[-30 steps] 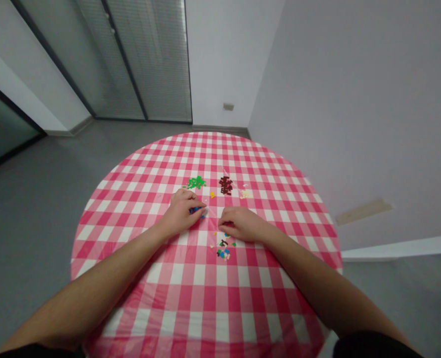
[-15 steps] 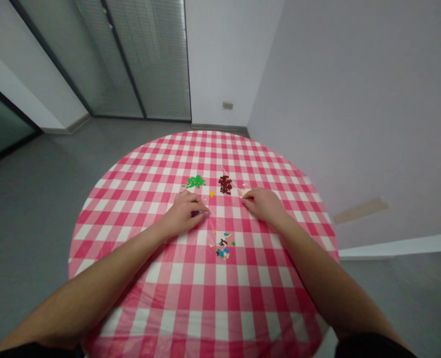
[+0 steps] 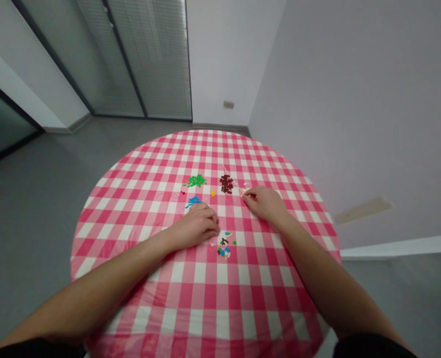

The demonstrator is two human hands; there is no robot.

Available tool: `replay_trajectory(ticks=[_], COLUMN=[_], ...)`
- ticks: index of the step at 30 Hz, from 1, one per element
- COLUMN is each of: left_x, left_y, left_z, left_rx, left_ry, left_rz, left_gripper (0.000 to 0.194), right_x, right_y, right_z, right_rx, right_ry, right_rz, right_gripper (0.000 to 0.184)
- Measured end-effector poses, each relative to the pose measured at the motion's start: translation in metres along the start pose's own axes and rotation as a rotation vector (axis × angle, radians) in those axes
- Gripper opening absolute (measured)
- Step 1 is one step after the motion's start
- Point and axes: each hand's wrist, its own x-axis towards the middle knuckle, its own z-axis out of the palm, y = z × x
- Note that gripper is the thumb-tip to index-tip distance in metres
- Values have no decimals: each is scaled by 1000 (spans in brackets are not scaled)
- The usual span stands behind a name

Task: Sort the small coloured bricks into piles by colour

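Note:
My left hand reaches over the middle of the table, fingers bent and thumb drawn in towards them. Its fingertips are at the far left edge of a loose mixed pile of small pieces in blue, green, brown and white. Just behind that hand lies a blue pile, partly covered by the knuckles. My right hand rests at the right with thumb and forefinger pinched together. Its tips touch a small patch of cream pieces. Whatever either pinch holds is too small to make out.
Farther back are a green pile and a dark brown pile. A few yellow pieces and a tiny red piece lie apart. A red-and-white checked cloth covers the round table. Walls stand behind and right.
My left hand has come nearer and to the right, from over the blue pile to the mixed pile, uncovering the blue and red pieces. The right hand has stayed nearly in place.

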Motion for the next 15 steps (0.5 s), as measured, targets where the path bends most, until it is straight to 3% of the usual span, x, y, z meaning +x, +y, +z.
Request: replay_trajectory(ticks=[5, 11, 15], left_x=[4, 4, 6], left_y=[-1, 4, 4], left_z=[-3, -7, 1], left_rx=[-56, -336, -492], left_ry=[73, 320, 474], left_rz=[-60, -288, -351], left_gripper=[15, 18, 12], right_x=[-7, -20, -22], right_y=[-15, -42, -52], right_z=[9, 28, 35], right_rx=[168, 360, 386], right_ry=[77, 110, 119], right_rz=[-173, -437, -483], right_gripper=[20, 18, 20])
